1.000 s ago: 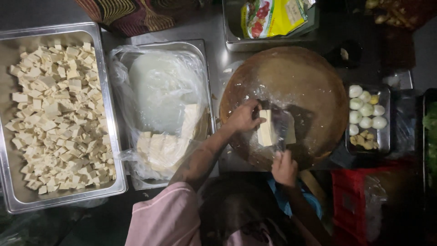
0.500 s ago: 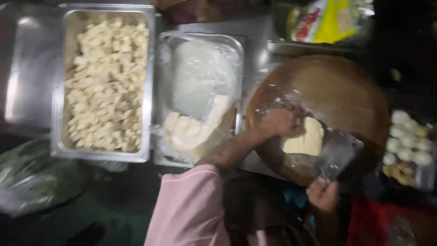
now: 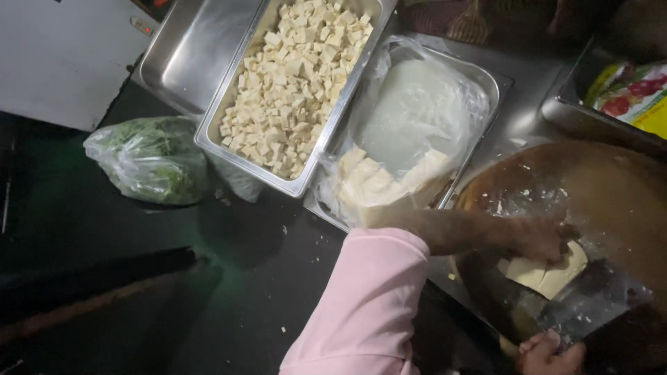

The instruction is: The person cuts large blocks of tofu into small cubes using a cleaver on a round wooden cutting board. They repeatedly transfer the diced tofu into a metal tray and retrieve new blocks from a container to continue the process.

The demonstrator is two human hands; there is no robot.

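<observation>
My left hand (image 3: 545, 239) presses down on a pale tofu block (image 3: 549, 272) lying on a round wooden chopping board (image 3: 611, 194). My right hand (image 3: 550, 353), at the bottom edge, grips the handle of a wide steel cleaver (image 3: 590, 302) whose blade rests against the tofu's near side. A pink sleeve (image 3: 365, 305) covers my left upper arm. A plastic-lined steel tray (image 3: 417, 132) left of the board holds uncut tofu slabs (image 3: 379, 184) and cloudy water.
A steel tray of diced tofu cubes (image 3: 292, 76) sits at the top centre, an empty steel tray (image 3: 187, 48) beside it. A bag of green leaves (image 3: 149, 160) lies on the dark counter at left. A colourful packet (image 3: 629, 90) sits in a tray at top right.
The camera view has swung left and tilted, so the trays now sit diagonally. My left hand stays on the tofu and the cleaver remains at its near side.
</observation>
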